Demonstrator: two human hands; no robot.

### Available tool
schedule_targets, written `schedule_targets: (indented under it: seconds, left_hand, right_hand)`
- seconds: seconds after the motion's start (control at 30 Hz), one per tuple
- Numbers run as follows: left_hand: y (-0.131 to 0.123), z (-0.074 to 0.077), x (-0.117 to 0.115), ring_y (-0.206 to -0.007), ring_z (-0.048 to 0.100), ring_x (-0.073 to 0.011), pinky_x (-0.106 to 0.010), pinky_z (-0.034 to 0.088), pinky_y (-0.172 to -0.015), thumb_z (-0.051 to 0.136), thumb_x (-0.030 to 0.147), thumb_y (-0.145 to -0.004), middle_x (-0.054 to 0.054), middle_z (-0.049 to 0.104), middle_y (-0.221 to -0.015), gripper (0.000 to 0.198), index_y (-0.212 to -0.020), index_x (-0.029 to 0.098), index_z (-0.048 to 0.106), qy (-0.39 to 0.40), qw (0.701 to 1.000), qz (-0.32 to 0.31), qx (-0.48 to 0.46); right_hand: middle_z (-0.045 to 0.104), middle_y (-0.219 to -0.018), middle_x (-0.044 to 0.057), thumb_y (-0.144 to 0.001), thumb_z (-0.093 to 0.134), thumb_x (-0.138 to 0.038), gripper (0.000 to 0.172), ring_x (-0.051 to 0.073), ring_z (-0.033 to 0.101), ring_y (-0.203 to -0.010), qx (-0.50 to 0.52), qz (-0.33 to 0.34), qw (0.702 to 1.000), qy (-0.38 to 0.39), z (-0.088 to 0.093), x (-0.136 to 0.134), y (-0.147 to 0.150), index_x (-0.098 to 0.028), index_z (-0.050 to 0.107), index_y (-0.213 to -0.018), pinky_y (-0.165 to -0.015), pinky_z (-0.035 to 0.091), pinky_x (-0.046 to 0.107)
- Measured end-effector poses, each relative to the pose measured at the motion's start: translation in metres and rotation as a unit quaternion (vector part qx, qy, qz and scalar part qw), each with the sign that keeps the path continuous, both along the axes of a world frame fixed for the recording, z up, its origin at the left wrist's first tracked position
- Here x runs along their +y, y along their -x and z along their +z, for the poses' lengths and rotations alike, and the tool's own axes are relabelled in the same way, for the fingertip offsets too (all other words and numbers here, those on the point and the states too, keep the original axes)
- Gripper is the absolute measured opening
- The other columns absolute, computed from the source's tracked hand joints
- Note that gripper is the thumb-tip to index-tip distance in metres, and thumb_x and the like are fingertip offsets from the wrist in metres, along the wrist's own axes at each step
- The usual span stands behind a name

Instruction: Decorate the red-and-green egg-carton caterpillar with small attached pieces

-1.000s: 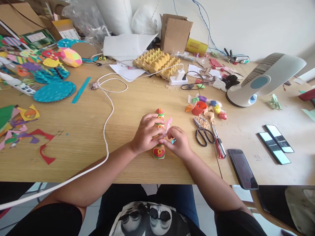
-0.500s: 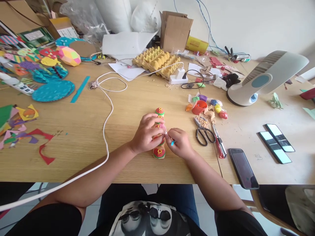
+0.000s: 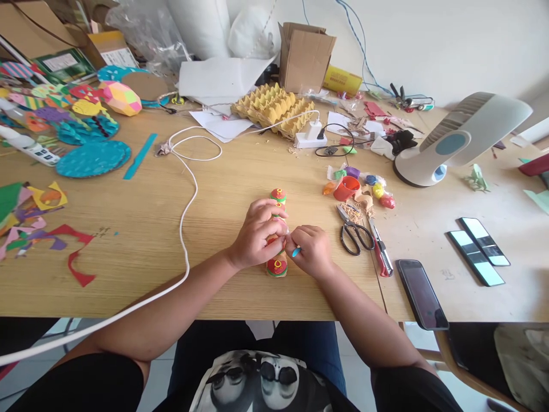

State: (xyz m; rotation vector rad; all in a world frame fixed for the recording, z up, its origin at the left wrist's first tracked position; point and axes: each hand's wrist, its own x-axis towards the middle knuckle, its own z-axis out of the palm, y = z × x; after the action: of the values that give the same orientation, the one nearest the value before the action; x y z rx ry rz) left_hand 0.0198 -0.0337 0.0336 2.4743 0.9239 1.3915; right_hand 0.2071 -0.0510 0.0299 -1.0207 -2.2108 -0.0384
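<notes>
A row of painted bumps (image 3: 277,266), red with green rims and yellow rings, resembling a strip of egg carton, lies upright to me on the table. My left hand (image 3: 259,233) curves over its middle, with thumb and fingers drawn together at a tiny whitish bit. What exactly they pinch is hidden. Close against those fingertips, my right hand (image 3: 312,249) is closed around a slim thing with a blue end (image 3: 296,252); most of it is covered by the fingers.
To the right lie scissors (image 3: 357,232), a box cutter (image 3: 381,252), a red cup (image 3: 346,187), coloured clay packets (image 3: 377,190) and a phone (image 3: 422,294). A fan (image 3: 454,140) stands behind. Egg trays (image 3: 274,109) and a power strip (image 3: 309,140) sit at the back; a white cable (image 3: 184,229) crosses left.
My right hand has shifted slightly and its blue-ended thing has tilted a little. The pink bit seen between the fingers before is now mostly covered. My left hand is nearly still.
</notes>
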Motion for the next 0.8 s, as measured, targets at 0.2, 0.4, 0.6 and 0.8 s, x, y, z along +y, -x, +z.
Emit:
schedule_targets:
  seconds: [0.2, 0.4, 0.6, 0.8]
  left_hand:
    - [-0.0011, -0.0008, -0.0005, -0.125, 0.048, -0.0281, -0.051, 0.045, -0.106, 0.066, 0.017, -0.083, -0.007, 0.065, -0.108, 0.009, -0.078, 0.022, 0.060, -0.013, 1.000, 0.003, -0.002]
    - [0.0031, -0.0051, 0.0035, -0.127, 0.047, -0.0289, -0.052, 0.044, -0.107, 0.066, 0.015, -0.082, -0.007, 0.065, -0.111, 0.013, -0.076, 0.022, 0.056, -0.015, 0.999, 0.032, -0.006]
    - [0.0048, -0.0046, 0.0028, -0.128, 0.046, -0.0288, -0.053, 0.042, -0.110, 0.064, 0.020, -0.084, -0.007, 0.064, -0.116, 0.007, -0.079, 0.022, 0.060, -0.012, 0.999, 0.050, -0.007]
    - [0.0044, -0.0055, 0.0020, -0.130, 0.045, -0.0305, -0.054, 0.041, -0.111, 0.067, 0.028, -0.084, -0.008, 0.064, -0.122, 0.007, -0.089, 0.024, 0.065, -0.009, 0.999, 0.036, 0.009]
  right_hand:
    - [0.054, -0.055, 0.000, -0.090, 0.055, -0.018, 0.031, 0.014, 0.041, -0.055, -0.035, -0.039, 0.997, -0.065, 0.0044, -0.0054, 0.0025, -0.021, 0.049, -0.059, -0.059, 0.027, 0.030]
    - [0.051, -0.052, -0.001, -0.087, 0.055, -0.013, 0.032, 0.014, 0.039, -0.053, -0.022, -0.080, 0.993, -0.082, 0.0073, -0.0031, -0.0018, -0.021, 0.045, -0.057, -0.057, 0.027, 0.030]
    - [0.059, -0.059, 0.000, -0.091, 0.056, -0.018, 0.031, 0.014, 0.047, -0.057, -0.017, -0.048, 0.996, -0.071, 0.0075, -0.0009, -0.0038, -0.021, 0.048, -0.062, -0.060, 0.031, 0.030]
    - [0.068, -0.072, 0.002, -0.095, 0.060, -0.024, 0.026, 0.015, 0.051, -0.065, -0.023, 0.012, 0.998, -0.063, 0.0057, -0.0075, -0.0008, -0.021, 0.052, -0.070, -0.064, 0.032, 0.032]
